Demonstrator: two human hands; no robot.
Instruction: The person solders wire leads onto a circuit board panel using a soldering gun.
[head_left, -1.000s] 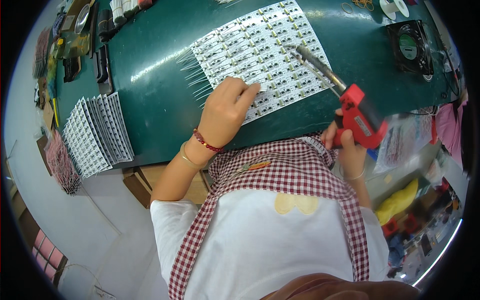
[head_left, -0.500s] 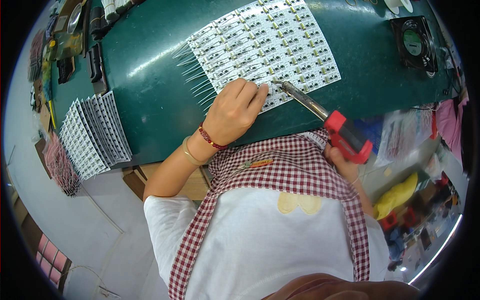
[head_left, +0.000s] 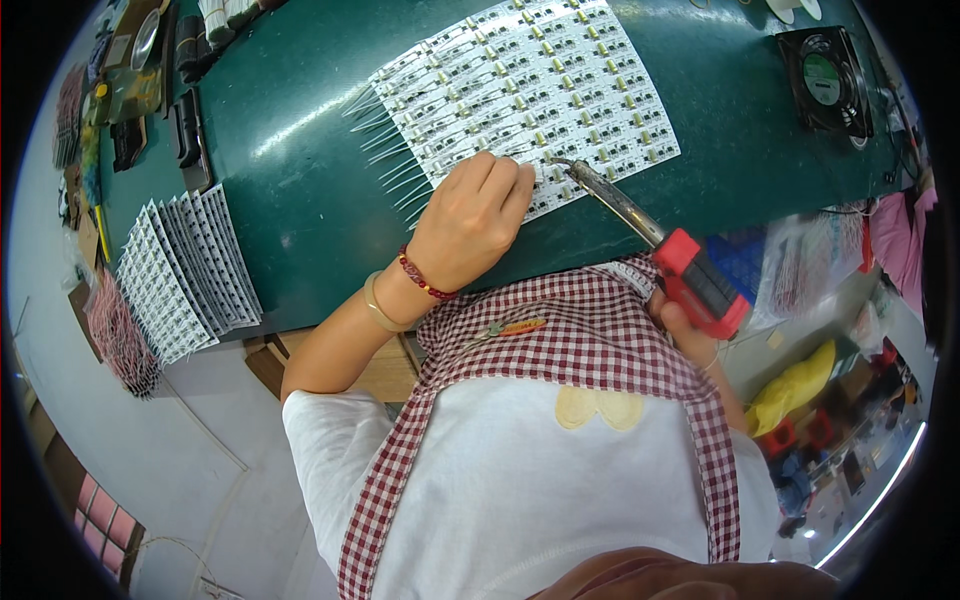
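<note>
In the head view, a white panel of small circuit boards [head_left: 525, 95] lies flat on the green mat [head_left: 300, 190], filling the stretch from about eleven to one o'clock of the picture, with thin wire leads [head_left: 385, 150] fanning off its edge toward nine o'clock. The left hand [head_left: 470, 220] rests palm down on the panel's near edge, fingers curled loosely and pressing the sheet to the mat rather than gripping anything; nothing shows inside the hand. At about three o'clock from it, the right hand [head_left: 690, 330] is mostly hidden behind the apron's checked strap [head_left: 600, 330], and appears wrapped around the red handle of a soldering iron [head_left: 650, 235], whose dark metal shaft runs up toward eleven o'clock so that the tip meets the panel just beside the left fingertips. The panel looks thin, light and fairly stiff, yet scored into many units, so it would likely flex or snap along those lines if lifted by one corner; it seems best held flat by its bare margins, away from the mounted parts and the springy leads. The iron looks rigid and moderately light, to be taken only by the red grip, since the shaft is probably hot. Toward nine o'clock a fanned stack of similar white boards [head_left: 185, 270] sits at the mat's edge, and a small black fan [head_left: 825, 80] stands at two o'clock.
</note>
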